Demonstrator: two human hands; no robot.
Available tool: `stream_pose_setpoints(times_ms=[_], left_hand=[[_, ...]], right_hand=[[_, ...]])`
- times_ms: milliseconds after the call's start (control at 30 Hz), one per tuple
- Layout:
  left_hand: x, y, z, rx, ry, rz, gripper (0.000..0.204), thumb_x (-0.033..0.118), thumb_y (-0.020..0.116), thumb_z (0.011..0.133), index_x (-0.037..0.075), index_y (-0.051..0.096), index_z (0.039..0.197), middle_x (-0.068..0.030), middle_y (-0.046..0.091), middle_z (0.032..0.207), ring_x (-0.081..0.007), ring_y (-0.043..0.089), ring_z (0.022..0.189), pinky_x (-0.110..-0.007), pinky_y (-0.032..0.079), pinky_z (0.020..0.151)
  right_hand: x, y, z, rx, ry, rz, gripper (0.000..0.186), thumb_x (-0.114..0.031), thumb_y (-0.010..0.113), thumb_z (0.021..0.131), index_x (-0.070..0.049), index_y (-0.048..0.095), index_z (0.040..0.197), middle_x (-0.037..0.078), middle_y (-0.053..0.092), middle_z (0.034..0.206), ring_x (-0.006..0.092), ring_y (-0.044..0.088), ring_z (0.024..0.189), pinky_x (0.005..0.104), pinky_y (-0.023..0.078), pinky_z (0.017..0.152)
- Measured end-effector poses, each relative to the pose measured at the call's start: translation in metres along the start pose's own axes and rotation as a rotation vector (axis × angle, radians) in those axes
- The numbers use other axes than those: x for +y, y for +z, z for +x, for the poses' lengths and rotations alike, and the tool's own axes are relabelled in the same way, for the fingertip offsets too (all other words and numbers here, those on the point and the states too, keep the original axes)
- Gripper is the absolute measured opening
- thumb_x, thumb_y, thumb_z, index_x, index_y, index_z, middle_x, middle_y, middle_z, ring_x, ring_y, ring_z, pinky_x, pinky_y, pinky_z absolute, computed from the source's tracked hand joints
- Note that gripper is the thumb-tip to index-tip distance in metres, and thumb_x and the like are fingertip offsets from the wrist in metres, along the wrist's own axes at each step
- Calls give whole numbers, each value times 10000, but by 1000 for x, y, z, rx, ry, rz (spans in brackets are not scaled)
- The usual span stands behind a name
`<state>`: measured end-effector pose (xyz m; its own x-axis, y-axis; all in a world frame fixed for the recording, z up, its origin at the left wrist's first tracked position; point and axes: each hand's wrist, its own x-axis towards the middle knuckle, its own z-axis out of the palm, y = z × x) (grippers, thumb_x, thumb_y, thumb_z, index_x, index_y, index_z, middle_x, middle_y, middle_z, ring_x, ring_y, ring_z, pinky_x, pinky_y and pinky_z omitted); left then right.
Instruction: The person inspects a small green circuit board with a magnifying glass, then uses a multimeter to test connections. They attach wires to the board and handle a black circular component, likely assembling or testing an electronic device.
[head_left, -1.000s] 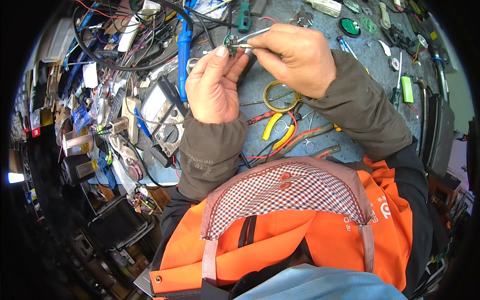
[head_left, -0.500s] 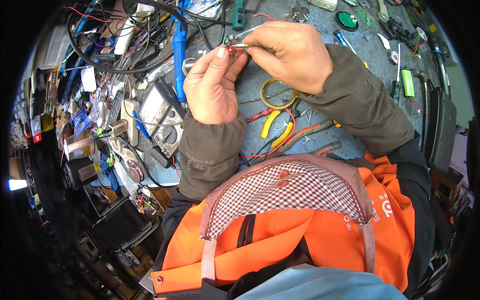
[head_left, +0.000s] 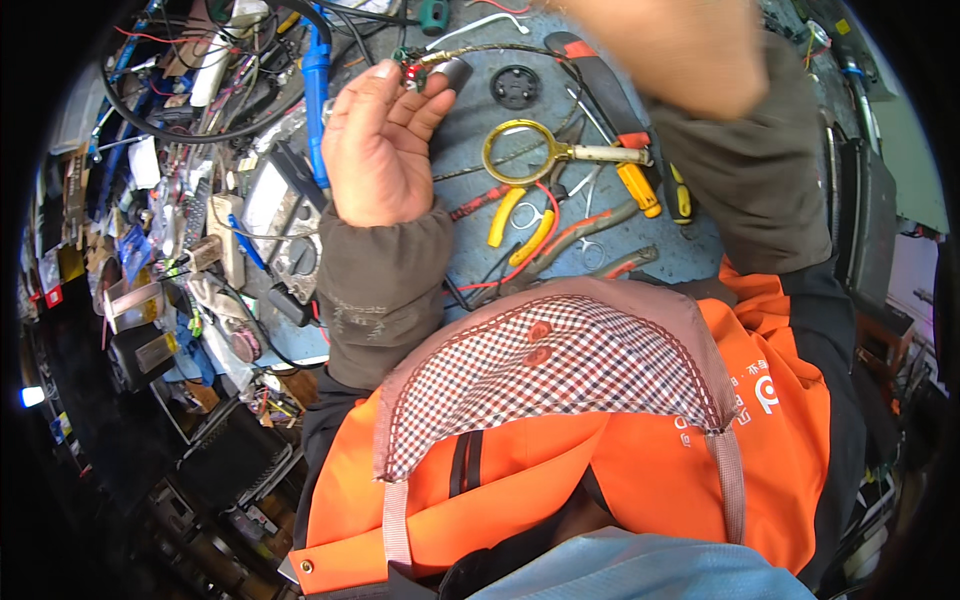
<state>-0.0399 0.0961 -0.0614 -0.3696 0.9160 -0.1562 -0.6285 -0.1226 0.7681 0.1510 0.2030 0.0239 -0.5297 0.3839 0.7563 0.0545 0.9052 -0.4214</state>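
A grey-blue tabletop (head_left: 470, 130) fills the upper half of the view, and from nine to eleven o'clock it is heaped with tangled wires, tools and small parts. Taking clock directions from the middle of the view, a dirty multimeter (head_left: 295, 255) lies between nine and ten, and a blue tubular handle (head_left: 316, 110) stands between ten and eleven.

The left hand (head_left: 385, 150) is at eleven o'clock, palm turned up, its thumb and fingertips closed in a pinch on a small green circuit board (head_left: 412, 77). The board sits between eleven and twelve, with a red light glowing on it. A dark cable (head_left: 490, 47) with a brass-coloured end reaches the board from its three o'clock side; whether it is seated is too small to tell.

The right hand (head_left: 690, 50), near one o'clock, is blurred and cut by the upper edge; I cannot tell how open it is or whether it holds anything. Between the hands, a black disc (head_left: 514, 87) lies at twelve, with a brass-rimmed magnifying glass (head_left: 519, 153) just below it. Yellow-handled pliers (head_left: 540, 237) lie at one.
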Motion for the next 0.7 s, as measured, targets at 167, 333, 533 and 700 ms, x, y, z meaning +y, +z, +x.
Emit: stream_pose_setpoints(times_ms=[167, 333, 533, 700], left_hand=[[1, 5, -4, -71, -69, 43, 256, 153, 666, 966, -15, 615, 1152, -145, 714, 1015, -293, 726, 899, -406, 617, 793], [-2, 3, -5, -83, -86, 80, 308, 183, 660, 969, -37, 614, 1179, -153, 715, 1037, -289, 721, 919, -400, 614, 806], [-3, 2, -7, -65, -93, 73, 326, 199, 583, 999, -56, 609, 1199, -199, 706, 1095, -295, 713, 946, -413, 612, 833], [-3, 0, -4, -54, -17, -53, 341, 238, 516, 1023, -64, 598, 1159, -233, 668, 1117, -327, 696, 980, -453, 603, 891]], right_hand=[[-28, -73, 7, 184, 197, 251, 159, 11, 684, 931, 40, 714, 1084, 64, 727, 901, 74, 649, 754, 204, 523, 675], [-63, -100, -37, -67, 461, -79, 144, -14, 681, 942, 30, 706, 1077, 51, 709, 912, 98, 649, 792, 233, 518, 713], [-63, -100, -124, -305, 735, -172, 159, -34, 687, 947, 41, 702, 1087, 55, 696, 932, 96, 639, 841, 242, 503, 758], [-88, -81, -143, -206, 836, -68, 152, -24, 689, 935, 46, 701, 1070, 76, 700, 943, 120, 655, 844, 263, 515, 766]])
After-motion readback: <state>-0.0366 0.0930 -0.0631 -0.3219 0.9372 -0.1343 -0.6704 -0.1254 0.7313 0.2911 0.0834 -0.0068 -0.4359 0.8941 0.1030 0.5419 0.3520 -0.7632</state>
